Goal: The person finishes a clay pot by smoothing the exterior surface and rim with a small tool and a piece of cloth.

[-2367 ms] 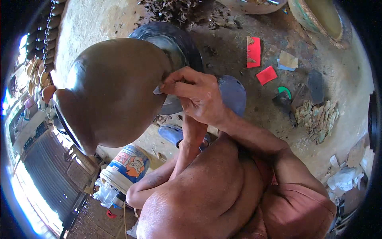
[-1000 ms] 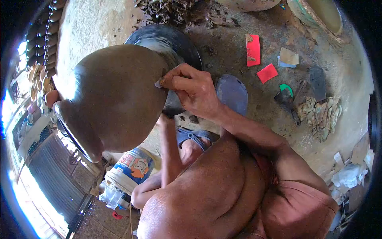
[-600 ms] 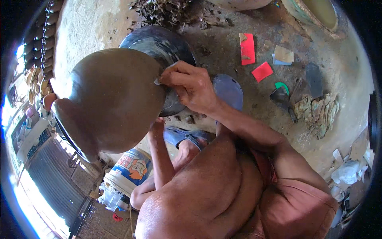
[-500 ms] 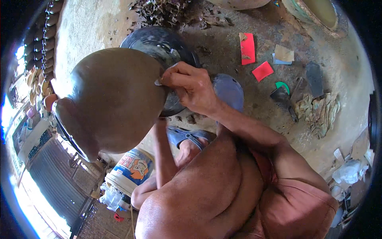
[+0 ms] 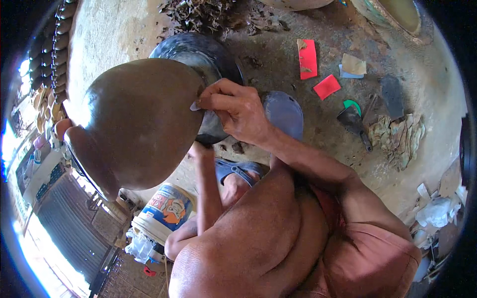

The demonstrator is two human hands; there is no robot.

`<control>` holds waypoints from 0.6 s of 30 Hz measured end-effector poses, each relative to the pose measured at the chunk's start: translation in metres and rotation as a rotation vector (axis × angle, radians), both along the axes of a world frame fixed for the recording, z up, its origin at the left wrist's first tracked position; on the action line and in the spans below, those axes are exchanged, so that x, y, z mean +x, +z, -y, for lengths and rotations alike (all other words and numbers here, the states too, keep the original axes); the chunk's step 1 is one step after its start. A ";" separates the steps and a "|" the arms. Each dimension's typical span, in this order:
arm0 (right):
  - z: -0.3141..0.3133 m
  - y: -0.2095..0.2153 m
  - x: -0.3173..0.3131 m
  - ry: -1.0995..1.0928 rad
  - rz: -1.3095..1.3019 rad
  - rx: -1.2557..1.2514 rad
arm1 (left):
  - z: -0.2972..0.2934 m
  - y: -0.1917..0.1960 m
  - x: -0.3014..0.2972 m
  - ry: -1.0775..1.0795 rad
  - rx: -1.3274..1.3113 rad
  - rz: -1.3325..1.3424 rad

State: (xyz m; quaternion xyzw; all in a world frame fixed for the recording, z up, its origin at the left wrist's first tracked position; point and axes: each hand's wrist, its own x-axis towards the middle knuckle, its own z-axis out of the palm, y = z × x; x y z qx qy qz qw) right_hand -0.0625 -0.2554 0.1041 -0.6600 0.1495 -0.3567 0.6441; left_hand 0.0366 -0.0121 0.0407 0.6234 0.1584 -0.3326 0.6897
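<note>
Head view — right hand (image 5: 238,116) presses a small scraper (image 5: 195,106) against the clay pot (image 5: 141,124)

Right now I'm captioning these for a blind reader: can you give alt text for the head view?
A person's right hand presses a small scraper against a large brown clay pot; the left hand is hidden behind the pot. Red cards, a trowel and a printed bucket lie on the dirt floor.

dirt floor (image 5: 278,59), red cards (image 5: 308,58) (two), rag (image 5: 397,136)
</note>
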 end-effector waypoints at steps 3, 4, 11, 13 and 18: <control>-0.001 0.002 0.004 0.005 0.002 0.036 | 0.022 -0.023 -0.077 0.379 -0.084 -0.180; -0.001 -0.003 0.002 0.001 0.001 0.013 | 0.042 -0.002 -0.103 0.329 -0.076 -0.289; 0.004 -0.003 0.002 0.013 0.039 0.039 | 0.000 0.015 -0.028 0.088 -0.103 -0.221; 0.001 -0.006 0.001 0.034 0.020 0.047 | -0.031 -0.012 -0.013 0.072 -0.032 -0.107; 0.008 -0.018 -0.002 0.027 -0.010 0.060 | 0.050 -0.001 -0.071 0.545 0.145 -0.093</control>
